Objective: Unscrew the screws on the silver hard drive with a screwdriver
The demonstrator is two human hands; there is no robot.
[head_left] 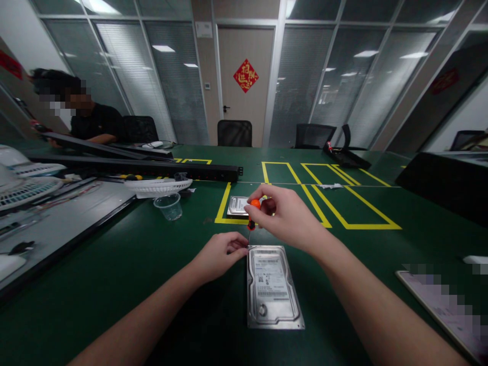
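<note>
A silver hard drive (271, 284) lies flat on the green table in front of me, label side up. My right hand (280, 211) grips a small screwdriver (251, 223) by its orange and black handle. The screwdriver stands nearly upright, its thin shaft pointing down at the drive's far left corner. My left hand (223, 254) is at that same corner, thumb and fingers pinched together beside the shaft's tip; what they pinch, if anything, is too small to see. Behind my right hand sits a second hard drive (237, 205), partly covered by that hand.
A clear plastic cup (169, 207) stands to the left, near a white slotted plastic part (158, 187) and long black bars (183, 169). Yellow tape outlines (373, 226) mark the table. A phone-like slab (438, 310) lies at right. Another person (99, 122) sits far left.
</note>
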